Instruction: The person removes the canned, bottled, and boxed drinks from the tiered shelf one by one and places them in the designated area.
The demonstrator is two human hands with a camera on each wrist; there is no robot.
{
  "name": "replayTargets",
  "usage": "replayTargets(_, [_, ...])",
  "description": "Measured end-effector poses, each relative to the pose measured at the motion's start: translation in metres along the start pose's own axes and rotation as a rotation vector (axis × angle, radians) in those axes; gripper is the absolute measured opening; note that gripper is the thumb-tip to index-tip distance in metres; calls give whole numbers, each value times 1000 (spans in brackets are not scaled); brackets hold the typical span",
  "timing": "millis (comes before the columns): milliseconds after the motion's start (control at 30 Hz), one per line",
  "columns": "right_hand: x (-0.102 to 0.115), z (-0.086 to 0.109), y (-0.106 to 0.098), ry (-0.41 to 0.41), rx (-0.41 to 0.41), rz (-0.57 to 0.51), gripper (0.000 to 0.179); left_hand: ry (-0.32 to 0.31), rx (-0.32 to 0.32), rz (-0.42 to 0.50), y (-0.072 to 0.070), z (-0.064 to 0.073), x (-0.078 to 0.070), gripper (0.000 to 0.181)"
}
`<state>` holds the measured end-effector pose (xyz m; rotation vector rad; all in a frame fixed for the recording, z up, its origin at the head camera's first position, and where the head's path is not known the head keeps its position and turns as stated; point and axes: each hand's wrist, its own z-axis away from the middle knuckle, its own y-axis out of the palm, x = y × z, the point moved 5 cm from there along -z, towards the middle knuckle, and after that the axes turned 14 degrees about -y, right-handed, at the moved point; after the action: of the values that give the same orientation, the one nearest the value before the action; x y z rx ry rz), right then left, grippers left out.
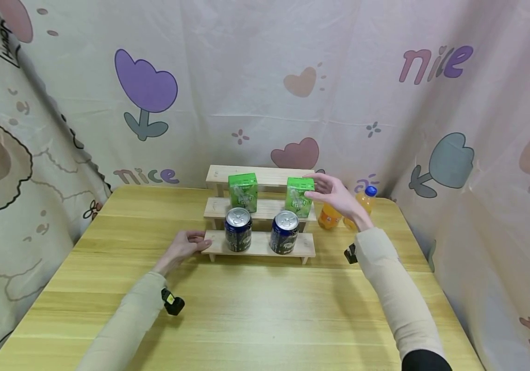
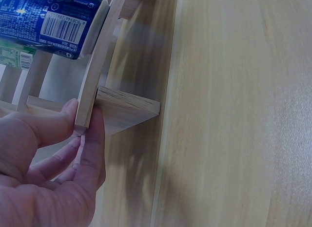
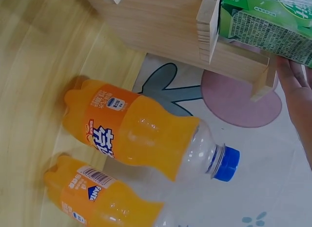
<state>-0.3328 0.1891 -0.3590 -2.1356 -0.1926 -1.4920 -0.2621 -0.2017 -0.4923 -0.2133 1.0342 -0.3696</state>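
Note:
A three-step wooden display rack [image 1: 260,175] stands on the table. My left hand [image 1: 183,249] pinches the left end of its lowest step between thumb and fingers; the left wrist view shows the thumb above the board [image 2: 92,90] and fingers beneath. On the middle step are two green drink cartons, the left carton [image 1: 243,193] and the right carton [image 1: 298,198]. My right hand [image 1: 336,195] holds the right carton at its right side, thumb toward the front and fingers behind. Two dark blue drink cans, the left can [image 1: 238,231] and right can [image 1: 284,233], stand on the lowest step.
Two orange Fanta bottles with orange drink stand right of the rack: one bottle [image 3: 131,124] with a blue cap [image 3: 226,163], and another bottle [image 3: 102,195] beside it. A patterned curtain [image 1: 228,77] hangs behind the wooden table [image 1: 265,314] and along both sides.

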Motion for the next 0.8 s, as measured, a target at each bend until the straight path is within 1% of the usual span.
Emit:
replayTargets(100, [0,-3,1,6,10,15,56,-5,0,-4,1,0,1,55])
replayTargets(233, [-1,-5,1,-4,10,43,53,9,4,-7,0,0,1,56])
replayTargets(300, [-1,-6,2,-8,1,52,52,12,5,-7,-1,0,1,56])
replayTargets(433, [1,-6,2,-22,-18,103,50,7,13,4,0,0,1,56])
replayTargets(567, [4,-3,-1,-28,-49,149,49,8,35,38,1,0,0,56])
replayTargets(667, [7,0,-5,-43,-87,138,48,9,47,60,2,0,-1,55])
replayTargets(800, [11,8,-12,-86,-128,93,46,5,53,65,2,0,-1,56])
